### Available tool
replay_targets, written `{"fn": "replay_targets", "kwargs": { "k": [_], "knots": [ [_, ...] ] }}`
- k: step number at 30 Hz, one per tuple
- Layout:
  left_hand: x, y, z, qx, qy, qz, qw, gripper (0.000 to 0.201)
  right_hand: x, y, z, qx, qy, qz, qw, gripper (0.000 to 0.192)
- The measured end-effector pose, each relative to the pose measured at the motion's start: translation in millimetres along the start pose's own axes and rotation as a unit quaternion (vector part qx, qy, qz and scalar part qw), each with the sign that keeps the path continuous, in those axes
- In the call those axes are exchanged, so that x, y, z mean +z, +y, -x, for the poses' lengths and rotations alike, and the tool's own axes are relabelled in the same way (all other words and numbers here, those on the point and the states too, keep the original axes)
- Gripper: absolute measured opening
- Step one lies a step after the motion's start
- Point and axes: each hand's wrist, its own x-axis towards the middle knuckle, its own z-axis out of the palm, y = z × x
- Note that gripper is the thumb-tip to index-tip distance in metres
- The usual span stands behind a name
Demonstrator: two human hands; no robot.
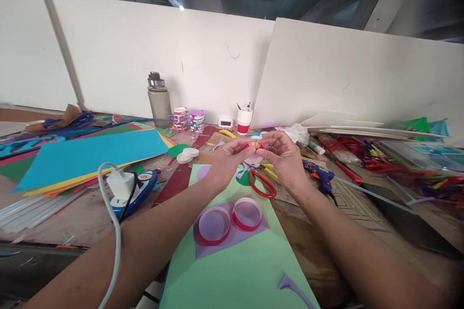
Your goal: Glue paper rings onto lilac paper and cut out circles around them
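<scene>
Both forearms fill the bottom of my view, running up to where my left hand [226,157] and right hand [284,154] meet above the table [90,217]. Between the fingertips sits a small red ring [253,146] with a yellowish mark on top; each hand's grip is closed on it from its own side, left and right. Most of the ring is covered by fingers, so I cannot read the mark or see its underside.

Below the hands lies a light green sheet [239,270], cut off by the lower edge. On it rests a purple paper piece [232,236] carrying two red-rimmed rings [213,225] side by side, just apart. A purple scrap [295,289] lies near the sheet's bottom corner.

Red-handled scissors [261,184] lie just under the right hand, blades hidden behind it. A blue glue gun [322,177] sits to the right of that wrist. On my left, a white charger [121,184] is plugged into a blue power strip [139,190], its white cable [115,246] crossing my left forearm. Farther back stand a grey bottle [158,101] and a red-and-white cup [244,120]; what the cup holds is too small to tell.
</scene>
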Motion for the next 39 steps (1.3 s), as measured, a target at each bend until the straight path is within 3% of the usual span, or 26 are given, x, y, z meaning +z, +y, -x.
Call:
{"fn": "replay_targets", "kwargs": {
  "k": [19, 26, 39],
  "knots": [
    [-5.1, -4.1, -0.2, -0.034, 0.014, 0.004, 0.999, 0.028, 0.6, 6.1, 0.8, 0.024, -0.002, 0.010, 1.000, 0.033],
    [-2.6, -2.3, 1.2, -0.070, 0.003, 0.039, 0.997, 0.048, 0.8, 8.0, 0.8, 0.033, 0.002, 0.000, 0.999, 0.032],
    [-2.3, -2.8, 1.0, -0.050, 0.002, 0.020, 0.999, 0.030, -0.4, 7.8, 0.1, 0.031, -0.002, 0.002, 1.000, 0.033]
  ]
}}
